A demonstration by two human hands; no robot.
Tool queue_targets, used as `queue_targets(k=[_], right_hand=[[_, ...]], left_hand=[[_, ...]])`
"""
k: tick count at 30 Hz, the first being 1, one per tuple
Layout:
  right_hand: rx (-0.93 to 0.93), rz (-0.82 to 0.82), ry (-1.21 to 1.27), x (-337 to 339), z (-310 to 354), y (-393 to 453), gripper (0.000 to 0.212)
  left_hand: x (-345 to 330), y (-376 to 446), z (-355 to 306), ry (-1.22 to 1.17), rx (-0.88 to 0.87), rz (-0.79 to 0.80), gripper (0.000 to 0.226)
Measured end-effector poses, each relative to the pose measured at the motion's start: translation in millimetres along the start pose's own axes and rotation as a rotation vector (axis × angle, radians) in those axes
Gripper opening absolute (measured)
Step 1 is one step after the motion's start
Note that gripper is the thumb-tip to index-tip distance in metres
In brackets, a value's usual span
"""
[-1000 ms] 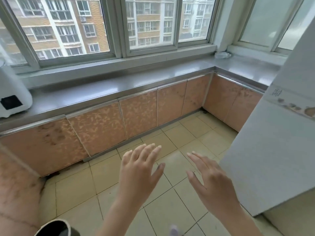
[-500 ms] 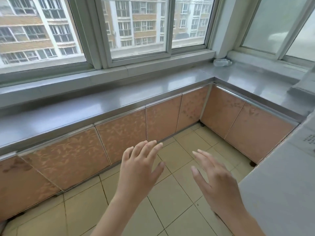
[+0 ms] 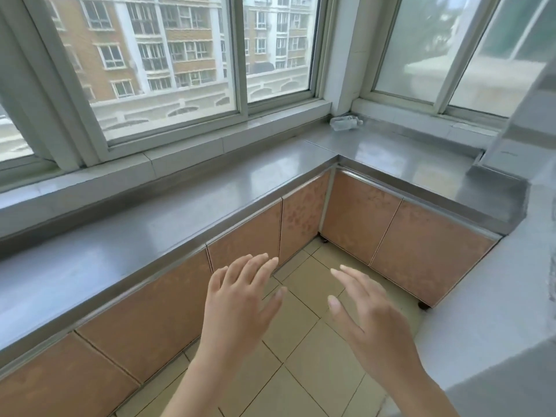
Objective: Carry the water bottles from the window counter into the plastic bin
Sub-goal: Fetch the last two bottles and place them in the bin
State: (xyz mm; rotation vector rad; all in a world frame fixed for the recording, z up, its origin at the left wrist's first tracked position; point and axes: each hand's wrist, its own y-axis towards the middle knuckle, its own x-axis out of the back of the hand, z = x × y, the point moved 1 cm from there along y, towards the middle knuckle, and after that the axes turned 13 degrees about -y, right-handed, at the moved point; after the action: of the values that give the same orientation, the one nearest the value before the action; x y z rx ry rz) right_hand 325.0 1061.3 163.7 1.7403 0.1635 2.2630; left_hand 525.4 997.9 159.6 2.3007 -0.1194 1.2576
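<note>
- Head view had swung right within the last second: a white appliance at 9 o'clock was gone from sight, and the counter (image 3: pixel 168 224) corner sat nearer.
- Left hand (image 3: pixel 237 305) hung spread and empty at 6 o'clock.
- Right hand (image 3: pixel 370 317) was likewise spread, holding nothing.
- Water bottle (image 3: pixel 345 123) lay on its side at 1 o'clock, well apart from both hands, so the approach looked under way; no plastic bin showed.

View swung right and nearer the corner water bottle (image 3: pixel 345 123); white appliance gone from frame.
</note>
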Motion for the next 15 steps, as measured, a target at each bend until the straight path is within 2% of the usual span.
queue_targets(k=[9,15], right_hand=[[-0.125,-0.053,0.01,-31,-18,128,0.041],[-0.167,-0.051,-0.024,-49,-55,209,0.042]], left_hand=[[-46,149,41,-0.039,-0.128,0.059,0.053],[-95,237,48,-0.064,-0.146,0.067,0.052]])
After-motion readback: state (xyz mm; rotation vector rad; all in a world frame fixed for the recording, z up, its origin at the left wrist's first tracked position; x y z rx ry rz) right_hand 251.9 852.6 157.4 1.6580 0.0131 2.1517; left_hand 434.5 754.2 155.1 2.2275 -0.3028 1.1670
